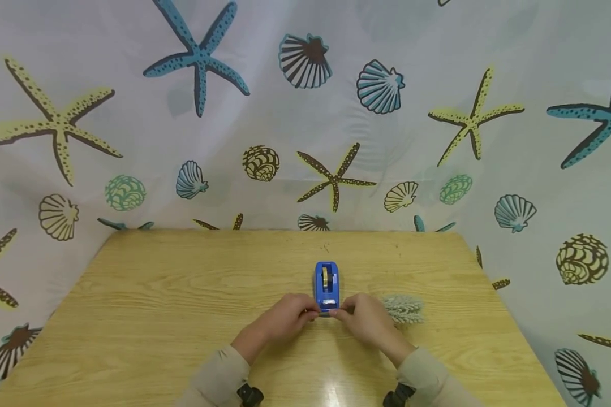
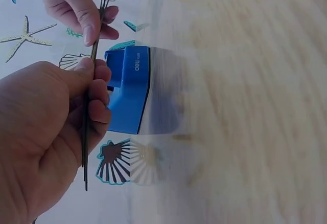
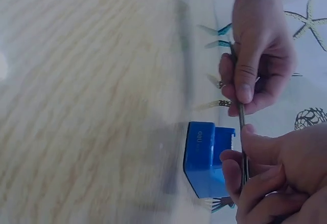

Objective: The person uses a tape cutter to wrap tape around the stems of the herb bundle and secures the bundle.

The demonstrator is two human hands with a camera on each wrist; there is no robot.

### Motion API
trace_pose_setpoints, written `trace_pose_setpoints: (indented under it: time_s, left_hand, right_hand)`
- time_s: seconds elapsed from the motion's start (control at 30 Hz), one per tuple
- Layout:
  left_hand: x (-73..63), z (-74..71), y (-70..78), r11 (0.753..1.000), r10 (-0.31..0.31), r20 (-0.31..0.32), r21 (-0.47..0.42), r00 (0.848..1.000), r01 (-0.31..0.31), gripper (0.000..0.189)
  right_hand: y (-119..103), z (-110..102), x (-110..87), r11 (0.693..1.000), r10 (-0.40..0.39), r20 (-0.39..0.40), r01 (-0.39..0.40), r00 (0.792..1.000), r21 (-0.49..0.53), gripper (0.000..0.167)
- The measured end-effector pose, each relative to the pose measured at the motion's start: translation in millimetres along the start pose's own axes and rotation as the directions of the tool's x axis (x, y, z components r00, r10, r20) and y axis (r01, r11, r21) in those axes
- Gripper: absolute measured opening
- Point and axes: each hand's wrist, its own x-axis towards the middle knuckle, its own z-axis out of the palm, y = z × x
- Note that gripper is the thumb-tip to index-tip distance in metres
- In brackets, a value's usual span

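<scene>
Both hands pinch one bunch of thin dark stems, which runs crosswise between them just in front of a blue tape dispenser. Pale, fuzzy plant heads on the bunch stick out past the right hand. The left hand grips the stems with its thumb against curled fingers, and the bare ends poke out below it in the left wrist view. In the right wrist view, the right thumb and fingers close round the stems, near the dispenser's toothed cutter. A roll of tape sits in the dispenser.
A wood-grain table lies under everything. Behind it and at both sides hangs a white cloth printed with starfish and shells. Dark wrist cameras are strapped over the light sleeves.
</scene>
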Motion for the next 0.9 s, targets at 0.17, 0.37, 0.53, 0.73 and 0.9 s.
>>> trace_pose_setpoints:
  time_s: [0.17,0.37,0.53,0.73,0.9]
  left_hand:
    - [-3.9,5.2,1.8,0.999,-0.010,-0.054,-0.045,0.998,0.008,0.012]
    - [-8.0,7.3,5.8,0.996,-0.040,-0.078,-0.088,0.996,0.033,0.011]
    - [-9.3,6.2,10.1,0.992,-0.089,-0.115,-0.097,0.989,0.078,0.008]
    - [-12.7,6.2,15.5,0.991,-0.122,-0.190,-0.069,0.974,0.111,0.006]
    - [-13.8,6.1,19.5,0.991,-0.131,-0.234,-0.057,0.963,0.121,0.006]
  right_hand:
    - [-3.6,-5.3,-0.3,0.998,0.021,0.021,-0.022,1.000,0.057,0.025]
    - [-4.5,-6.4,-1.2,0.986,0.062,0.031,-0.066,0.998,0.154,0.017]
    - [-4.9,-5.7,-1.7,0.966,0.088,0.039,-0.095,0.995,0.242,0.016]
    - [-6.6,-1.8,-0.6,0.930,0.115,0.043,-0.123,0.992,0.347,0.014]
    - [-7.6,2.5,-0.5,0.908,0.130,0.022,-0.128,0.991,0.399,0.013]
